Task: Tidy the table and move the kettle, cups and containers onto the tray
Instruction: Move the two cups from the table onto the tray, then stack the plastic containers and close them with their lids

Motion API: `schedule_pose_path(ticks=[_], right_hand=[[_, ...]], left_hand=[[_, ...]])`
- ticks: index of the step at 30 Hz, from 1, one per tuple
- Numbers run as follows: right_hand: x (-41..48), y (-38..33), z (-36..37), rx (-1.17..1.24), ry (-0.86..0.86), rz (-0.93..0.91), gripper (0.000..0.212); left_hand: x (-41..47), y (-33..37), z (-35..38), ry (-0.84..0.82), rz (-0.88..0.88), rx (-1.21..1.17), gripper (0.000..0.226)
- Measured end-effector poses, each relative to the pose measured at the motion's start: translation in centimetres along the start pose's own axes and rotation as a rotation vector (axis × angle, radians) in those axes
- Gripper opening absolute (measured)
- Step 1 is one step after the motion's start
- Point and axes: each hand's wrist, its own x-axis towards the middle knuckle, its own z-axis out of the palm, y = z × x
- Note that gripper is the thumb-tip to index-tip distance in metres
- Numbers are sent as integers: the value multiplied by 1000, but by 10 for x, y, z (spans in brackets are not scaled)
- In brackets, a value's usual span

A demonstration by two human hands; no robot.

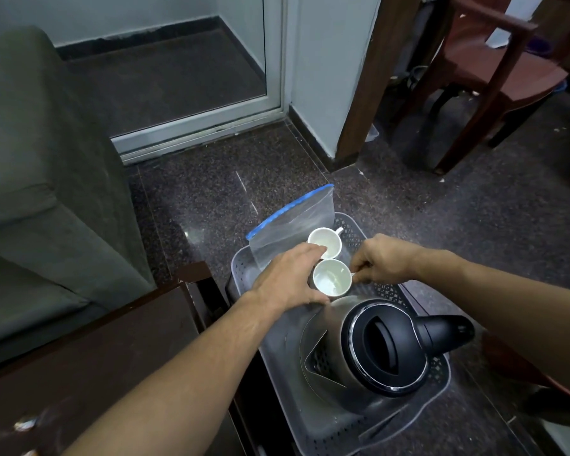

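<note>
The grey tray (438,373) sits low, its left edge against the dark table (119,350) and its far end over bare speckled floor (211,192). The kettle (384,348) takes up the near half, black lid up, handle jutting right past the tray's right rim. Beyond it stand two white cups. The near cup (331,278) is upright in the middle of the tray; the right hand (380,260) pinches its handle between thumb and fingers, closed on it. The left hand (288,278) lies spread and open against the cup's left side, fingertips reaching the rim of the far cup (324,242), thumb down near the kettle's spout. The two cups are just about touching. A clear zip bag (290,225) with a blue seal leans up at the tray's far left corner, behind the far cup, its top edge above the rim. The far right corner of the tray is bare mesh. A green sofa (40,159) crowds the left side, and a chair (494,74) stands well back on the right
</note>
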Motion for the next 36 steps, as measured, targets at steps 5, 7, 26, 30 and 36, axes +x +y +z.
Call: schedule_pose_path(ticks=[5,7,26,30,36], right_hand=[[-1,-5,-7,-118,-67,31,15],[-3,-6,-10,-141,-89,51,16],[23,-213,-99,91,574,29,16],[38,-346,-71,121,604,-63,25],[24,-527,-9,143,507,-196,29]], left_hand=[[0,0,-4,-24,-11,45,91],[0,1,-4,-28,-20,60,88],[-122,-23,-110,525,-227,12,39],[-215,-67,-145,623,-371,56,35],[-382,-127,-187,609,-593,130,22]])
